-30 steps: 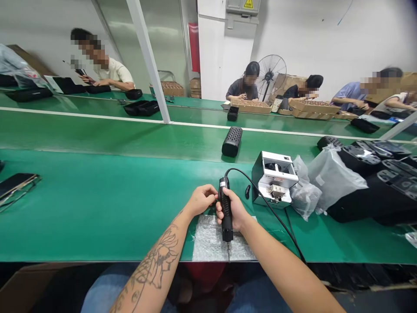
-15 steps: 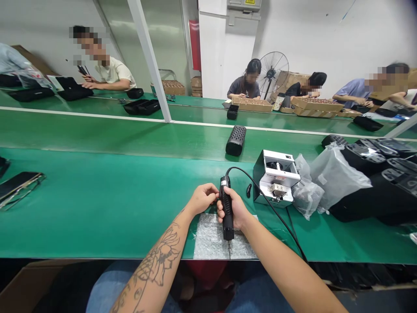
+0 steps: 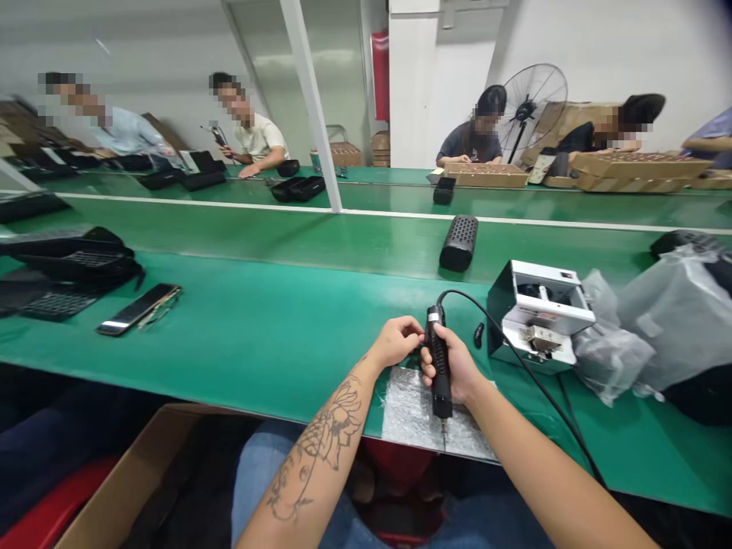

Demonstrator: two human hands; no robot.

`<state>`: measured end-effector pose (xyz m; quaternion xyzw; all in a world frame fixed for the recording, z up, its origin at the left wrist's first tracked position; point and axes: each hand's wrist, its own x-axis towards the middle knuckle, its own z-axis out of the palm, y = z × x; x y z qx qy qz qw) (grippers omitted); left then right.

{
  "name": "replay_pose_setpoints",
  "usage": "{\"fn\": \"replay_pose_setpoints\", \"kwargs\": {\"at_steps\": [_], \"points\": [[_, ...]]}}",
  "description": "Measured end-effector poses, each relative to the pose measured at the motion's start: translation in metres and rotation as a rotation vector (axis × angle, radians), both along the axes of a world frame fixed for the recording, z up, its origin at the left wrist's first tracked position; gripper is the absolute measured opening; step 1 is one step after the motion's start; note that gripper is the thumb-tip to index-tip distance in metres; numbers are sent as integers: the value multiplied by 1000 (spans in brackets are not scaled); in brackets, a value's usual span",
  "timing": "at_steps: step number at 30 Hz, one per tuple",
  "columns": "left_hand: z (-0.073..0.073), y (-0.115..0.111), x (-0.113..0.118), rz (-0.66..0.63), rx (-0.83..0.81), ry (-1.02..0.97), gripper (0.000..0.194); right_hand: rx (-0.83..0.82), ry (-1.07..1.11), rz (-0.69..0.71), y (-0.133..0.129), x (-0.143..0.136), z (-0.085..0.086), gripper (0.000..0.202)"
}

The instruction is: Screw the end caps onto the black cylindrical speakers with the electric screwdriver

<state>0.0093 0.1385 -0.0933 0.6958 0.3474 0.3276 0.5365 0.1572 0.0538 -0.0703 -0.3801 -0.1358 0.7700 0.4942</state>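
Over at the upper right of the frame stands a wire-caged pedestal fan (image 3: 524, 111), open cartons of parts (image 3: 640, 169) beside it. A smartphone (image 3: 139, 309) lies at left with eyeglasses (image 3: 160, 307) against it; a red fixture (image 3: 380, 76) hangs up top, near center.

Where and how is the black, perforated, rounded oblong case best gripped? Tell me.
Probably across the middle of the case, coming from above, thumb and fingers on opposite long sides. It lies lengthwise, pointing away from the person, narrower across than along, with nothing against either long side.
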Motion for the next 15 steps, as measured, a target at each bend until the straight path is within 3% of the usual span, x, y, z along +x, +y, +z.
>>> {"fn": "replay_pose_setpoints", "kwargs": {"at_steps": [15], "points": [[3, -1, -1, 3, 16, 9, 10, -28, 5, 9, 1, -1, 0, 41]]}}
